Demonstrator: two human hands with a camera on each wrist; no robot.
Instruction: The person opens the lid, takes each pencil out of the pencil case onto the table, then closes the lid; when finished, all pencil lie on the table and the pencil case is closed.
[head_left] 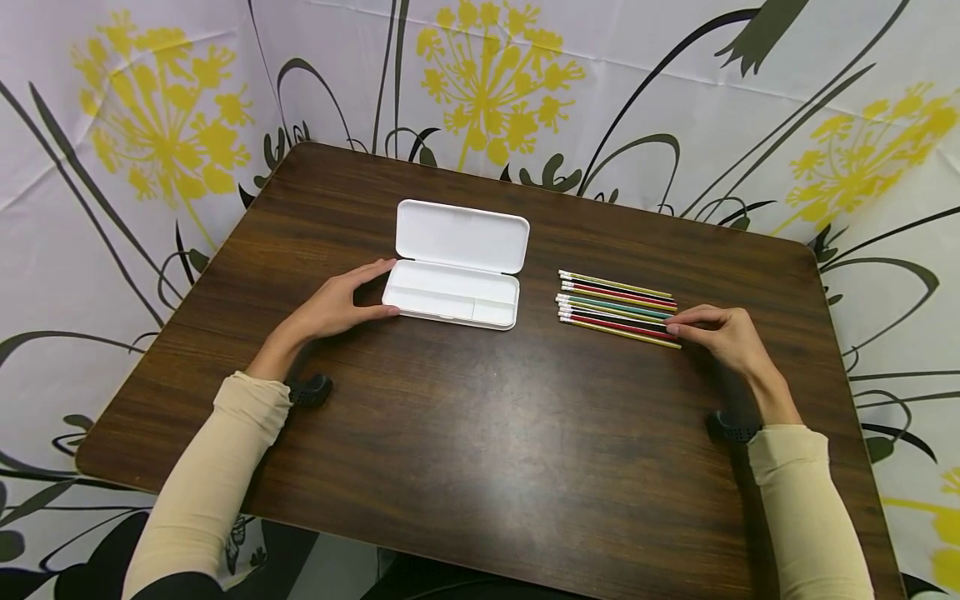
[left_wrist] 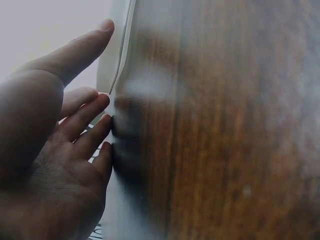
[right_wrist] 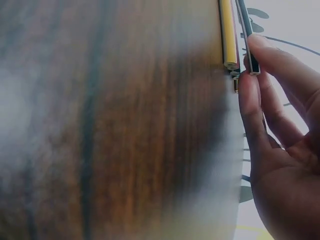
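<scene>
A white pencil case (head_left: pixel 462 236) lies with its lid swung back, and its base has a dividing wall and bare compartments. At its left end, my left hand (head_left: pixel 335 305) touches the case with thumb and forefinger extended near the two corners. To the right, several pencils (head_left: pixel 611 297) in yellow, black, red and green lie side by side, eraser ends toward the case. My right hand (head_left: pixel 723 333) pinches a black pencil (right_wrist: pixel 253 64) by its unsharpened end between thumb and fingers. In the right wrist view, a yellow pencil (right_wrist: pixel 229 47) is just beside it.
Everything rests on a dark wood-grain table (head_left: pixel 480 433). A white cloth (head_left: pixel 645 50) printed with yellow flowers and dark stems hangs behind the table and at its sides. A dark wrist device (head_left: pixel 311 390) is strapped at the left wrist, another (head_left: pixel 731 427) at the right.
</scene>
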